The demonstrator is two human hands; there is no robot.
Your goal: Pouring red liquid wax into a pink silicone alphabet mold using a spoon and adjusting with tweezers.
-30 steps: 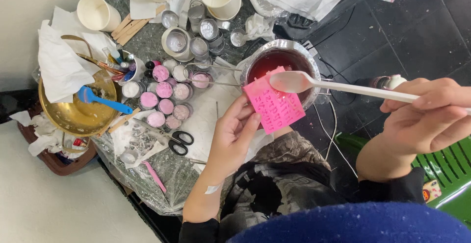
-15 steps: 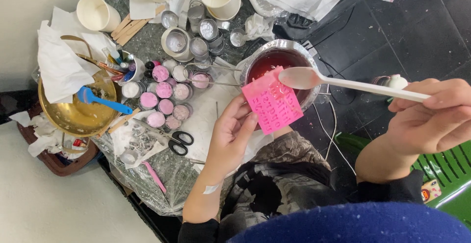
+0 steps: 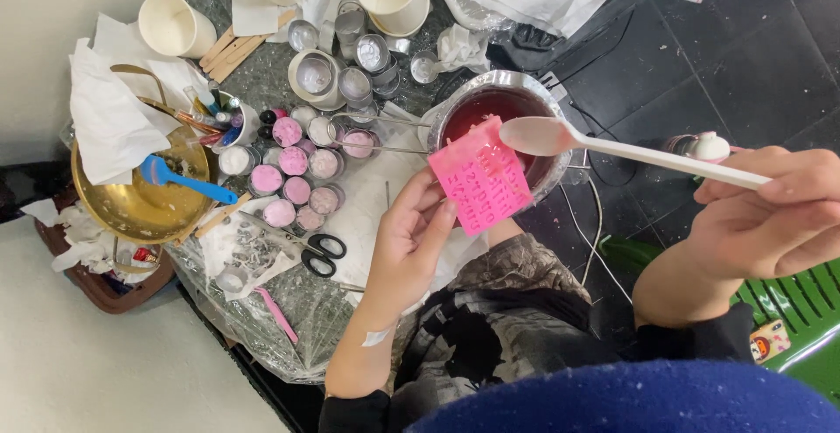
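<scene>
My left hand (image 3: 409,242) holds a pink rectangular silicone mould (image 3: 479,175) tilted over the rim of a metal pot (image 3: 499,94) with dark red liquid in it. My right hand (image 3: 774,214) grips the handle of a white plastic spoon (image 3: 612,145). The spoon's bowl hovers just above the mould's upper right corner and over the pot.
Several small tins of pink wax (image 3: 293,179) stand left of the pot. Black-handled scissors (image 3: 313,247), a brass bowl (image 3: 140,206) with a blue spatula (image 3: 184,179), white paper cups (image 3: 175,24), wooden sticks and crumpled tissue crowd the foil-covered table. Dark floor and a green crate (image 3: 801,302) lie right.
The spoon has swung up and slightly left, its bowl now nearer the mould's top edge. My left hand has tipped the mould a little toward the pot.
</scene>
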